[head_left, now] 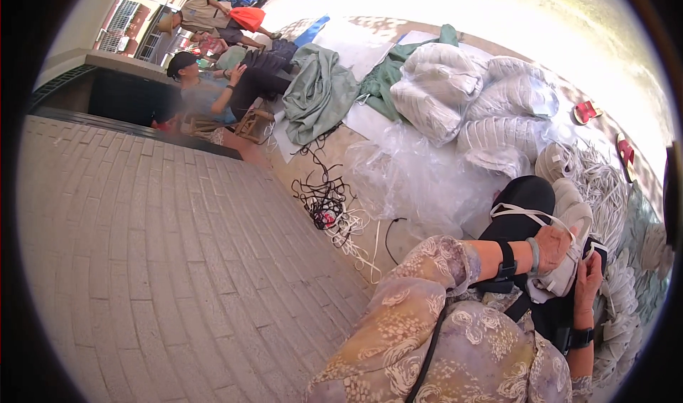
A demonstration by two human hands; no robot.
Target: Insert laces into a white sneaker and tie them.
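One pale shoe (pixel 556 282) lies on the lap between the two hands, close to the right edge of the dark trousers (pixel 523 193). The left forearm, banded by a black strap (pixel 506 262), reaches in from the left; the left hand (pixel 552 248) is half curled, its back upward, at the shoe's side, and I cannot tell whether its fingertips grip anything. The right forearm rises steeply along the lap's right edge, and the right hand (pixel 588 278) is nearly closed, thumb and fingertips drawn together on a bend of white lace (pixel 597 246). A longer lace (pixel 526 210) crosses the knee toward the left hand. Beyond the lap's right edge, more pale shoes (pixel 619 296) are stacked; past the knee lie clear plastic sheeting (pixel 416 179) and wrapped bundles (pixel 434 90). Tangled black and white cords (pixel 324 198) lie near the edge of a brick-patterned surface (pixel 156 261). Farther off sits a person (pixel 212 96) in a black cap.
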